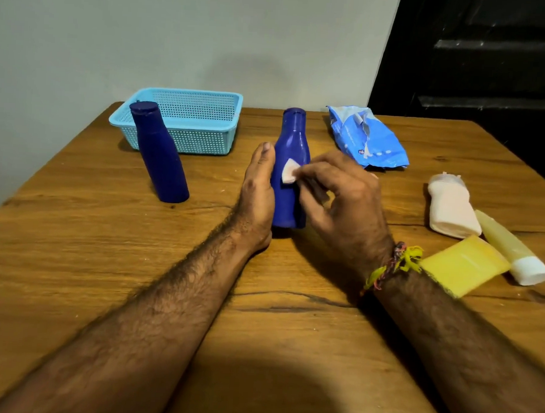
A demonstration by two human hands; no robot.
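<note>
A dark blue bottle (291, 150) stands upright at the middle of the wooden table (104, 260). My left hand (257, 193) holds its left side, thumb up along the bottle and the other fingers hidden behind it. My right hand (341, 194) pinches a small white pad (289, 175) and presses it against the front of the bottle. A second dark blue bottle (160, 154) stands upright to the left, apart from both hands.
A light blue mesh basket (187, 119) sits at the back left. A blue wipes packet (368, 137) lies at the back right. On the right lie a white bottle (452, 206), a yellow tube with a white cap (512, 247) and a yellow bar (465, 267).
</note>
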